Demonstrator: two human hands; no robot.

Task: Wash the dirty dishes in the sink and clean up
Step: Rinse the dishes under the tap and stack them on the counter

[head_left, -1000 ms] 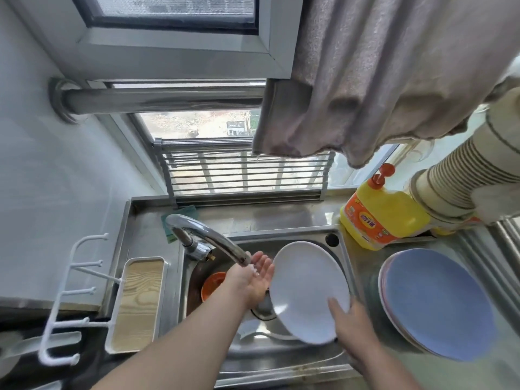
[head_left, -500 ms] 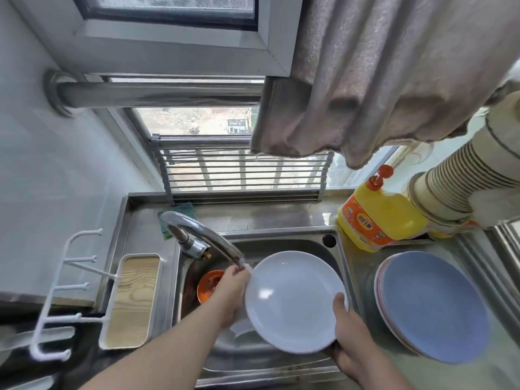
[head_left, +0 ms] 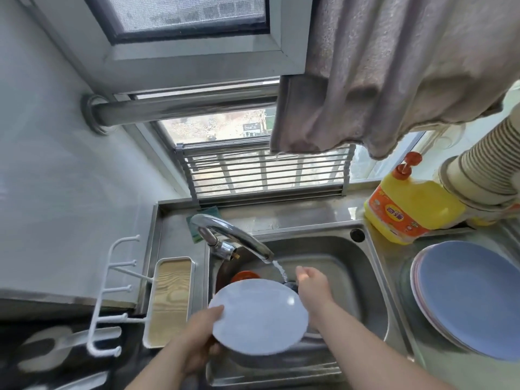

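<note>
A white plate point(head_left: 260, 315) hangs over the front left of the steel sink point(head_left: 363, 280). My left hand point(head_left: 201, 333) grips its left rim, thumb on top. My right hand point(head_left: 311, 282) is free of the plate, just right of the water stream that runs from the chrome tap point(head_left: 233, 235), fingers loosely extended. An orange bowl point(head_left: 244, 275) sits in the basin behind the plate, mostly hidden.
A stack of blue and pink plates point(head_left: 464, 296) lies on the right counter. A yellow detergent bottle point(head_left: 410, 209) and stacked paper cups point(head_left: 484, 170) stand behind it. A white tray with a wooden base point(head_left: 170, 299) and a hook rack point(head_left: 112, 294) sit left.
The plate passed from my right hand to my left hand and moved left and nearer. My right hand let go and moved up beside the tap, where water now runs.
</note>
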